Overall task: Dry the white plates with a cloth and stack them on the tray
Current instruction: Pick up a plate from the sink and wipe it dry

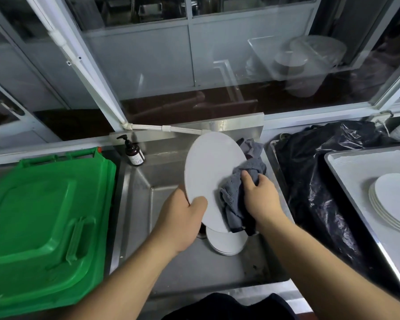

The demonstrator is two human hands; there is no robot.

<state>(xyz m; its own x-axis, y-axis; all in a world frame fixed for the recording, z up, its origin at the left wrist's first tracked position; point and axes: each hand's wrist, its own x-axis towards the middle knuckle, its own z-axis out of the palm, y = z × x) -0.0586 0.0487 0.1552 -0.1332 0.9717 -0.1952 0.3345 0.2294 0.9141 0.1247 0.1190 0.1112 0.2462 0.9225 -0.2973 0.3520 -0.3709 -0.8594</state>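
Head view: my left hand (pixel 183 215) has its grip clamped on the lower left rim of a white plate (pixel 211 179), thumb on the face turned to me, fingers curled behind, the plate held tilted above the steel sink (pixel 139 204). My right hand (pixel 260 195) has its grip bunched around a grey cloth (pixel 238 192), which is pressed against the plate's right side; loose folds hang below the hand. I count one plate in hand. A stack of plates (pixel 226 243) sits in the sink under it; how many, I cannot tell. Another stack (pixel 395 199), about four, rests on the tray (pixel 346 172) at the right. Between sink and tray lies a black plastic bag (pixel 321 181). A green bin lid (pixel 44 222) borders the sink's left edge, and one pump bottle (pixel 134 153) stands at the back corner.
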